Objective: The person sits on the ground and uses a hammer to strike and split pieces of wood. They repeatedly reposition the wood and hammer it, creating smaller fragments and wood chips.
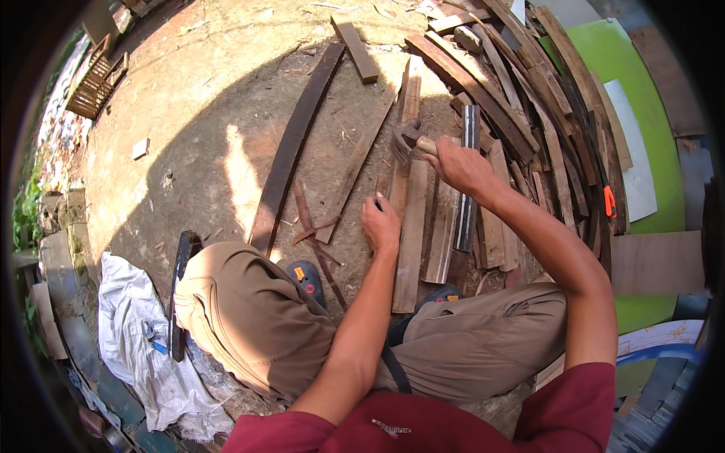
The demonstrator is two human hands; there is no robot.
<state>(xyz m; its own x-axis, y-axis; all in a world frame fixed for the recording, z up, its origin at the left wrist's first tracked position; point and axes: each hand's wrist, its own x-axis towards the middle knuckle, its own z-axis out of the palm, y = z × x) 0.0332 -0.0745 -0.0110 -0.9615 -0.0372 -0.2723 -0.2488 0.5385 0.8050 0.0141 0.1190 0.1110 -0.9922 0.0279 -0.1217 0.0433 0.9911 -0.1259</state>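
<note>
My right hand is closed around the wooden handle of a claw hammer. The hammer's metal head is over a long narrow wooden plank that runs away from me between my feet. Beside the plank's left edge, my left hand has its fingers bent and drawn together. What they hold, if anything, is too small to make out. Just beyond those fingertips is a short wooden piece. Right of the plank lie a shorter board and a dark bar with pale stripes.
Long boards are piled along the right, with an orange-handled tool by them. A dark beam and a thin plank lie left of my hands. A white sack is at lower left, and a slatted wooden crate far left.
</note>
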